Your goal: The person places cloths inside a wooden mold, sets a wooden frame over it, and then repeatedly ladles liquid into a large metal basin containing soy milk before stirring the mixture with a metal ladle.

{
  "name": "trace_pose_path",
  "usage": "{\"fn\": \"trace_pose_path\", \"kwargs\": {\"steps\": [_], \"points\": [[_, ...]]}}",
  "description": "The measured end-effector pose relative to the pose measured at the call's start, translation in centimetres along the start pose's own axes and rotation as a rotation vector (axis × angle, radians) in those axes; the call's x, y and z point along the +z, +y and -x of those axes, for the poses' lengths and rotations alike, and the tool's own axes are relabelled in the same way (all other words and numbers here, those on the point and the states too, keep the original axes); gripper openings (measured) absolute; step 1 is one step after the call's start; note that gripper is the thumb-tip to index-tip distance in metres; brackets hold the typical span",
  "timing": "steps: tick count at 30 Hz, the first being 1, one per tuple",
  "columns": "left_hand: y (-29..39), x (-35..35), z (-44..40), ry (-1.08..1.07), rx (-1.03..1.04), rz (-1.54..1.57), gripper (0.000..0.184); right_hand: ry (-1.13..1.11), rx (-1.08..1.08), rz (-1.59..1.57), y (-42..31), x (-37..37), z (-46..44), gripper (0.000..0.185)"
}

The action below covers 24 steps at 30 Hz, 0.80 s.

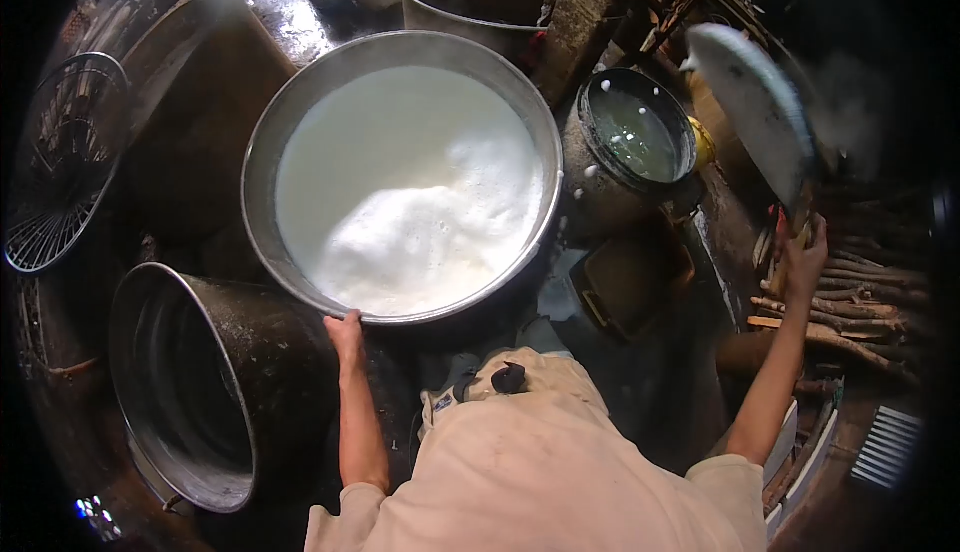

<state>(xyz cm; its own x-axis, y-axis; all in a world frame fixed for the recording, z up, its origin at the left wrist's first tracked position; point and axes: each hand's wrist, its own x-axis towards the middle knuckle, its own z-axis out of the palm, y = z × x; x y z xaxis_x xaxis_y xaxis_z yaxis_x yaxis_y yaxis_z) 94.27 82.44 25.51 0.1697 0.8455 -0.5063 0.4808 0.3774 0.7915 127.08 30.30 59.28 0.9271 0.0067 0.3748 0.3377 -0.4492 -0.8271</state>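
A wide metal pot (262, 167) holds a milky white liquid (370, 142), with thick white foam (420, 252) gathered over its near and right side. My left hand (345, 335) grips the near rim of this pot. Out to the right, my right hand (806, 257) is wrapped around the handle of a large skimmer (750, 102). The skimmer is raised and tilted, blurred by motion, with white residue along its edge. White drops hang in the air around a bucket (598, 187) of greenish, bubbly liquid, which stands between the pot and the skimmer.
On the left, a big metal vat (275, 352) lies on its side near a round wire guard (65, 162). Another large pot (480, 24) stands behind. Firewood (860, 302) is stacked at right, and a dark square container (640, 282) sits below the bucket.
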Motion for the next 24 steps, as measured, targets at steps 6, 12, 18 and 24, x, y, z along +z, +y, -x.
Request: {"fn": "trace_pose_path", "kwargs": {"steps": [6,12,18,24], "points": [[-5.0,0.7,-3.1,0.099,0.081,0.073,0.035,0.235,0.100,0.846,23.8,2.0,-10.6,0.029],[-3.5,4.7,3.0,0.292,0.065,0.141,0.031,-0.256,0.235,0.943,32.2,12.3,-22.5,0.032],[-6.6,12.3,9.2,0.450,-0.242,0.171,0.030,-0.309,0.341,0.944,47.8,21.1,-28.5,0.038],[-0.8,19.6,14.5,0.597,-0.420,0.237,0.024,-0.568,0.988,0.481,52.9,25.6,-23.9,0.025]]}}
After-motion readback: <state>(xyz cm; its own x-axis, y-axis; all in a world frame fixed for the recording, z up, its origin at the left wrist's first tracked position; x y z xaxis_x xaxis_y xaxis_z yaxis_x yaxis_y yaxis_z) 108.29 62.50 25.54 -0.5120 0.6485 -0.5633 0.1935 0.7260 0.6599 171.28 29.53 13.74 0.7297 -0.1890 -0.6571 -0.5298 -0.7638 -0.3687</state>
